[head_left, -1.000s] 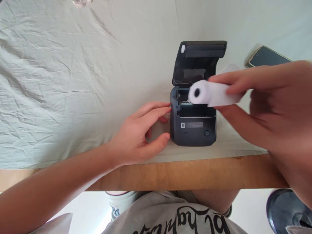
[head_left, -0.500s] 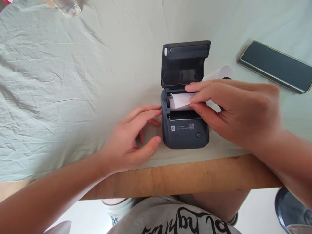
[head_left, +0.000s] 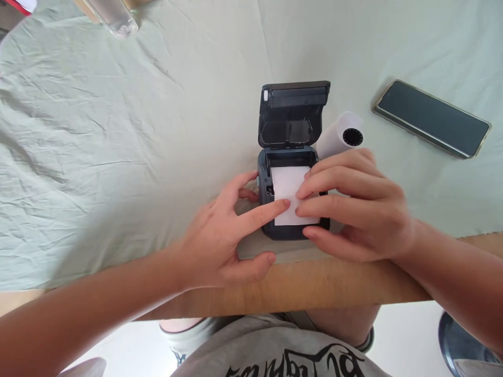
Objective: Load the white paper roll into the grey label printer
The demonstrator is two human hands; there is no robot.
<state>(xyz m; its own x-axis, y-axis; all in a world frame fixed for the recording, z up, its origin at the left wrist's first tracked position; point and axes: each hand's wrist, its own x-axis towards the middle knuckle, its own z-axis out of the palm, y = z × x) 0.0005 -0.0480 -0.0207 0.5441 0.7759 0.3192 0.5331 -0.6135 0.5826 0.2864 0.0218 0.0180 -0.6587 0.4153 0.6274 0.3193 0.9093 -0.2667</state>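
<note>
A small dark portable label printer (head_left: 269, 220) lies near the table's front edge, its lid (head_left: 293, 112) tipped up and back. White paper (head_left: 288, 180) comes out of its compartment and lies flat over the front face, hiding the power button. My left hand (head_left: 231, 225) is at the printer's left side; its index fingertip presses on the paper and its fingers are apart. Over the right side rests my right hand (head_left: 353, 204), with spread fingertips on the paper. Just behind it lies a white paper roll (head_left: 334, 137) with a black core end.
A dark smartphone (head_left: 432, 118) lies at the right. At the upper left stands a clear glass-like object (head_left: 118, 21). A pale wrinkled cloth (head_left: 188, 115) covers the table, and a bare wooden edge (head_left: 275, 283) runs along the front.
The paper end has been drawn out toward me over the printer's front. My right hand has moved nearer and spread its fingers; my left index finger has come onto the paper.
</note>
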